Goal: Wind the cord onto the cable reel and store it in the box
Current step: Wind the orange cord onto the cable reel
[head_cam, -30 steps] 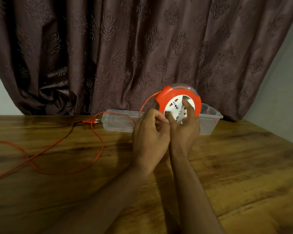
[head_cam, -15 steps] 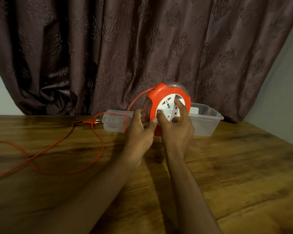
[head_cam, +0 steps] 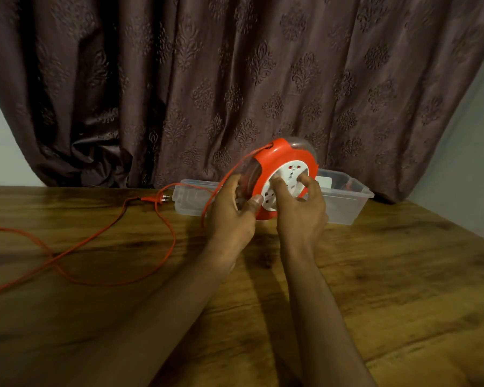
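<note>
An orange cable reel [head_cam: 281, 160] with a white socket face and a clear back shell is held upright above the wooden table. My left hand [head_cam: 231, 212] grips its left rim, thumb on the orange edge. My right hand [head_cam: 301, 209] presses its fingers onto the white socket face. The orange cord [head_cam: 168, 241] leaves the top of the reel, drops past my left hand and loops over the table to the left edge. Its plug [head_cam: 154, 199] lies beside the clear plastic box [head_cam: 344, 205], which stands behind the reel.
A clear lid [head_cam: 190, 199] lies to the left of the box, against the dark patterned curtain [head_cam: 235, 79]. The wooden table [head_cam: 403, 275] stretches toward me on both sides of my arms. A pale wall shows at the far right.
The reel has tilted and shifted slightly, the cord's exit now at the top. My right fingers have moved round on the socket face. The cord loop on the table looks much the same.
</note>
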